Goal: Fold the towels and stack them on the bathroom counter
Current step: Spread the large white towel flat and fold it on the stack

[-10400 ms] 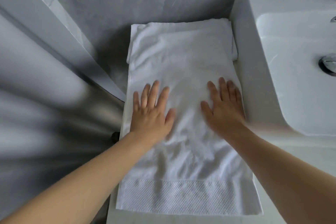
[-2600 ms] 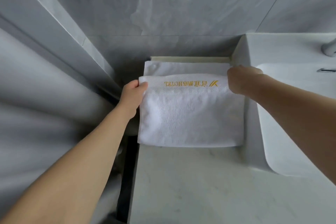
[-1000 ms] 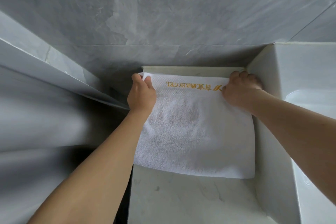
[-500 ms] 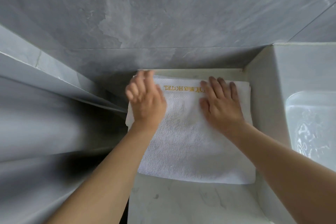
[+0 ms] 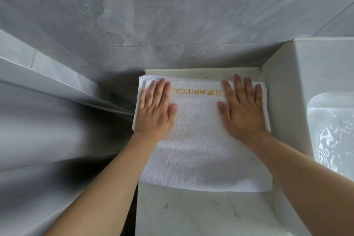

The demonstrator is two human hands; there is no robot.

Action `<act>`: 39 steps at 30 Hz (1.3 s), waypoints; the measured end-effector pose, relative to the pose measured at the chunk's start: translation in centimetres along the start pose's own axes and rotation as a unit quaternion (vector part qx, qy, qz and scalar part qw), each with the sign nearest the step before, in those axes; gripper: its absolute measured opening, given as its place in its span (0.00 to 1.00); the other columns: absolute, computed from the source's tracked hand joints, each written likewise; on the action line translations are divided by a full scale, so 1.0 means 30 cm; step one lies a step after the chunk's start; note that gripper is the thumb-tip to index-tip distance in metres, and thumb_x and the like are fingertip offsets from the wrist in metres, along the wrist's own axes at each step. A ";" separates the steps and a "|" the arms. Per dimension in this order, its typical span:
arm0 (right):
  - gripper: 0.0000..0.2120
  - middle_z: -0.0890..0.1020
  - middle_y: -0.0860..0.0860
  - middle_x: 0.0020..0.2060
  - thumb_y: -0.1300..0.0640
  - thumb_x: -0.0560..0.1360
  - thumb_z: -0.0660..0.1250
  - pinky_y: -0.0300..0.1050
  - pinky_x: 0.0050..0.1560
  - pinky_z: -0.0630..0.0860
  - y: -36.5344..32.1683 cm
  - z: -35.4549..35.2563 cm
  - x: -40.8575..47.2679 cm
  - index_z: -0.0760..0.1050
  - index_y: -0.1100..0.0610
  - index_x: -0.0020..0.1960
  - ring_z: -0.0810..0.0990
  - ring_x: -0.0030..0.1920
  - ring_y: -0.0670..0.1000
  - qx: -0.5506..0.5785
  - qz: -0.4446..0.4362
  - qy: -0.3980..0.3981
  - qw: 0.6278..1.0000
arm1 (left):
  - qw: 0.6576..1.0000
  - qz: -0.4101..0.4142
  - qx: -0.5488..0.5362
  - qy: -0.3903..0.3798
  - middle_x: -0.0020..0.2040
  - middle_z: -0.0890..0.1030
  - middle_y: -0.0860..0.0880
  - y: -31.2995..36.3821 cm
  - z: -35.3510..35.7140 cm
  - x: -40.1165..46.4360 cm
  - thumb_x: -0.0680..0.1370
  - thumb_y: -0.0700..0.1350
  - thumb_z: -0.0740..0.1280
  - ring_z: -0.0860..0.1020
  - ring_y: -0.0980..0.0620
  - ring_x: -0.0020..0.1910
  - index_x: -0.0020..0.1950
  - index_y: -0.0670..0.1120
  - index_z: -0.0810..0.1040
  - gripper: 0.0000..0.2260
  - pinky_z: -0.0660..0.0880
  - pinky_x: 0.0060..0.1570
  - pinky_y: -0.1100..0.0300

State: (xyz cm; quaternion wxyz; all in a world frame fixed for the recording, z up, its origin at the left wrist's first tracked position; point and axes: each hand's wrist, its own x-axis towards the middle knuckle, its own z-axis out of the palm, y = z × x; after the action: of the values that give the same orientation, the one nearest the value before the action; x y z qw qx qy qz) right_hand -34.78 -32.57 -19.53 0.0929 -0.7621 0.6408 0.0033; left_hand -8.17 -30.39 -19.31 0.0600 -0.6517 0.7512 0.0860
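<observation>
Left hand (image 5: 154,110): released, fingers straight and close together, palm flat on the left part of the top towel (image 5: 199,140). It grasps nothing; it presses on the cloth.

Right hand (image 5: 242,110): released, fingers straight and slightly spread, palm flat on the right part of the same towel. It grasps nothing.

Towel: white, folded to a rough rectangle, pile surface smooth between the hands. A woven band runs along the far edge with gold lettering (image 5: 197,92), seen upside down from this view and ending in "HOTEL". The edge of a second white towel (image 5: 142,78) shows under the top one at the far left corner and along the right side, so the top towel lies on a stack.

Desk (image 5: 191,214): pale marble with faint grey veins. The stack sits at its far end, close to the wall and just beside the raised side of the basin (image 5: 287,101) on the right.

Room: grey stone-look wall tiles (image 5: 172,15) behind the desk; the left side of the view is blurred.
</observation>
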 end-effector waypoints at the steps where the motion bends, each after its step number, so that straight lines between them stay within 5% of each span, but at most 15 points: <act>1: 0.31 0.50 0.55 0.79 0.40 0.80 0.43 0.60 0.76 0.37 0.007 -0.012 -0.006 0.50 0.51 0.80 0.46 0.79 0.57 -0.017 0.017 -0.004 1.000 | 1.000 -0.009 0.008 -0.015 0.82 0.36 0.49 -0.018 -0.012 -0.005 0.82 0.60 0.35 0.34 0.50 0.80 0.81 0.46 0.37 0.30 0.35 0.78 0.47; 3: 0.33 0.50 0.57 0.79 0.41 0.79 0.43 0.60 0.76 0.39 0.014 -0.046 -0.030 0.49 0.55 0.80 0.47 0.79 0.58 -0.044 0.055 -0.014 0.997 | 0.999 -0.034 0.032 -0.025 0.82 0.36 0.47 -0.047 -0.040 -0.039 0.83 0.59 0.36 0.34 0.47 0.80 0.81 0.45 0.37 0.31 0.32 0.77 0.45; 5: 0.33 0.53 0.61 0.78 0.45 0.78 0.47 0.61 0.76 0.42 0.001 -0.082 -0.095 0.53 0.60 0.79 0.51 0.77 0.62 -0.044 0.069 0.017 0.997 | 0.999 -0.008 0.035 0.002 0.82 0.48 0.42 -0.038 -0.071 -0.119 0.84 0.57 0.47 0.48 0.40 0.81 0.83 0.44 0.47 0.30 0.39 0.77 0.39; 7: 0.31 0.62 0.63 0.74 0.50 0.76 0.54 0.62 0.75 0.49 -0.042 -0.102 -0.207 0.59 0.61 0.77 0.61 0.73 0.65 -0.004 0.011 0.066 0.998 | 0.994 0.110 0.005 0.029 0.75 0.64 0.41 0.008 -0.074 -0.252 0.81 0.56 0.58 0.66 0.37 0.73 0.80 0.44 0.61 0.30 0.56 0.73 0.39; 9: 0.30 0.67 0.63 0.71 0.49 0.76 0.58 0.62 0.73 0.57 -0.100 -0.081 -0.346 0.63 0.62 0.75 0.67 0.70 0.66 0.031 -0.110 0.076 0.991 | 0.977 0.214 0.003 0.007 0.72 0.69 0.42 0.065 -0.043 -0.390 0.78 0.59 0.61 0.70 0.38 0.70 0.77 0.44 0.67 0.31 0.65 0.69 0.41; 12: 0.35 0.59 0.60 0.77 0.40 0.77 0.55 0.64 0.74 0.54 -0.138 -0.027 -0.466 0.59 0.59 0.77 0.59 0.76 0.63 -0.005 -0.180 -0.026 0.983 | 0.973 0.213 0.044 -0.071 0.80 0.61 0.45 0.137 -0.004 -0.449 0.79 0.65 0.55 0.57 0.41 0.80 0.80 0.45 0.62 0.35 0.57 0.74 0.34; 15: 0.33 0.48 0.53 0.79 0.36 0.78 0.44 0.59 0.76 0.42 -0.086 0.018 -0.482 0.48 0.49 0.79 0.47 0.79 0.58 -0.016 -0.080 -0.069 0.994 | 0.978 0.179 0.043 -0.098 0.83 0.46 0.50 0.162 0.034 -0.435 0.81 0.63 0.44 0.40 0.44 0.81 0.83 0.48 0.47 0.33 0.45 0.75 0.32; 22: 0.28 0.53 0.57 0.79 0.46 0.80 0.49 0.60 0.77 0.46 -0.063 0.061 -0.500 0.55 0.52 0.79 0.50 0.78 0.60 0.009 -0.004 -0.006 1.000 | 0.992 0.113 -0.004 -0.053 0.83 0.48 0.51 0.152 0.109 -0.460 0.83 0.58 0.45 0.47 0.46 0.82 0.82 0.50 0.50 0.28 0.53 0.74 0.32; 27: 0.32 0.47 0.54 0.79 0.44 0.80 0.48 0.58 0.76 0.39 -0.158 0.067 -0.505 0.49 0.56 0.80 0.45 0.79 0.56 0.061 -0.022 -0.013 0.998 | 0.998 0.052 -0.030 -0.022 0.83 0.51 0.49 0.229 0.079 -0.463 0.80 0.58 0.54 0.45 0.43 0.82 0.82 0.48 0.56 0.31 0.46 0.73 0.28; 29: 0.34 0.41 0.50 0.79 0.39 0.79 0.44 0.56 0.76 0.35 -0.147 0.094 -0.520 0.43 0.53 0.80 0.38 0.79 0.53 0.040 -0.031 -0.050 0.997 | 0.999 0.031 -0.028 -0.017 0.83 0.48 0.50 0.229 0.063 -0.436 0.80 0.60 0.51 0.41 0.44 0.81 0.83 0.50 0.51 0.32 0.42 0.73 0.28; 33: 0.33 0.42 0.49 0.79 0.37 0.80 0.43 0.59 0.77 0.41 -0.100 0.109 -0.534 0.44 0.51 0.80 0.38 0.79 0.53 0.012 -0.049 -0.053 0.997 | 0.996 -0.049 -0.035 -0.059 0.78 0.27 0.53 0.150 0.080 -0.390 0.81 0.65 0.40 0.28 0.47 0.78 0.77 0.56 0.27 0.32 0.40 0.75 0.34; 39: 0.32 0.45 0.51 0.80 0.38 0.79 0.43 0.59 0.77 0.46 -0.062 0.097 -0.584 0.47 0.49 0.80 0.43 0.79 0.56 0.005 -0.001 -0.050 0.999 | 0.991 -0.107 -0.069 -0.038 0.79 0.28 0.50 0.121 0.096 -0.407 0.80 0.67 0.43 0.29 0.46 0.78 0.80 0.54 0.30 0.35 0.36 0.77 0.40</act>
State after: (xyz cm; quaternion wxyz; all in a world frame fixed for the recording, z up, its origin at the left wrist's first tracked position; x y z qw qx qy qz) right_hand -35.77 -14.74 -19.97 0.1282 -0.7610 0.6348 0.0383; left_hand -10.09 -17.47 -19.46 0.0520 -0.7271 0.6667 0.1552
